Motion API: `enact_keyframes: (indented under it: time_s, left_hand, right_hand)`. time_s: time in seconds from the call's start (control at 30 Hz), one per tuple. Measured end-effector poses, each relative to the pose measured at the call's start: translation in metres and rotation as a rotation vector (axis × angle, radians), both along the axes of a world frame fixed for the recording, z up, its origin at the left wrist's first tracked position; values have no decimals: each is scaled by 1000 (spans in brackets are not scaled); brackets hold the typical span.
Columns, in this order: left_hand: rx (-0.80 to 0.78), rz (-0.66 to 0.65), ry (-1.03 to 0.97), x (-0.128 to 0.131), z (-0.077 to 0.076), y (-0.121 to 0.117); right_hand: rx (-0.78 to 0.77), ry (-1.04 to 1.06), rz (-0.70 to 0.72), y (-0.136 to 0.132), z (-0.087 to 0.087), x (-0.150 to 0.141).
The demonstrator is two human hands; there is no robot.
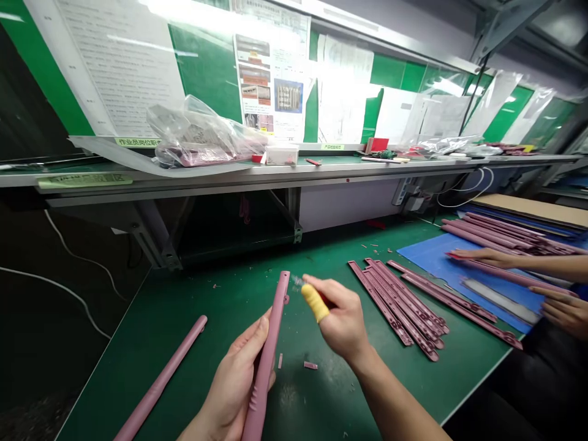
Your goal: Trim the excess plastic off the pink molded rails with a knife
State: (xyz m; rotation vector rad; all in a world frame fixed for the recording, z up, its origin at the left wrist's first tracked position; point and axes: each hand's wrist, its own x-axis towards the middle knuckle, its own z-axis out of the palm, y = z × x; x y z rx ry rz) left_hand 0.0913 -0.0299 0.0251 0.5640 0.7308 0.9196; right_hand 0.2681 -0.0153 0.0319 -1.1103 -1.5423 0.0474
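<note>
My left hand [236, 373] is wrapped around a long pink plastic tube-like part [269, 349], which tilts up and away from me. A small round tab [286, 299] sticks out from its side near the far end. My right hand [342, 312], with a yellow cover [315, 302] on the thumb, is closed on a small red-handled blade [297, 282]. The blade is blurred by motion and most of its handle is hidden in the fist. Its tip is just right of the part's far end; contact cannot be made out. Small pink offcuts [310, 365] lie below.
Another pink tube [160, 380] lies at left on the green table [220, 306]. Several pink strips [397, 300] are piled at right. Beyond them a co-worker's hands [491, 257] hold a pink part over a blue sheet [427, 251]. A shelf [321, 168] runs along the back.
</note>
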Motion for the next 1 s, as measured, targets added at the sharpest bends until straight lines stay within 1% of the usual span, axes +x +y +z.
enact_keyframes:
  time_s: [0.07,0.13,0.2,0.27,0.33,0.37,0.43,0.53,0.6,0.67,0.73,0.8,0.9,1.0]
  left_hand:
    - [-31,4,-30,-1,-3,2]
    - [-47,5,-49,-2,-5,3]
    - [-54,-15,-60,-3,-5,1]
    - [-52,-40,-82,-4,-3,-3]
    - [-11,-54,-116,-5,-2,-6]
    - [22,-55,-119,-7,-2,-6]
    - [99,-39,-59,-9,-4,-3]
    - [171,17,112,-13,-10,6]
    - [206,31,164,-13,-14,11]
    - [239,28,176,-13,-17,12]
    - [264,6,176,-11,-20,12]
    - [263,-24,159,-10,-24,10]
    - [260,-25,64,-11,-31,10]
    - [289,-23,-31,-11,-37,12]
  right_hand:
    - [-15,-57,63,-8,-7,-6]
    - [-23,-88,82,-12,-13,-11]
    - [-21,-75,43,-11,-14,-12]
    - [-6,-8,-35,-7,-12,-8]
    - [-13,86,-89,-2,-9,-3]
    - [-38,118,-86,-1,-8,0]
    - [-120,115,-30,-2,-9,3]
    - [-219,-6,72,-6,-13,1]
    - [-229,-101,108,-7,-15,-5]
    - [-216,-203,107,-5,-13,-11]
    - [-203,-324,71,-1,-9,-16]
    - [-199,-453,6,5,-5,-18]
    - [-206,-629,-82,11,0,-16]
    - [-202,-727,-124,11,1,-14]
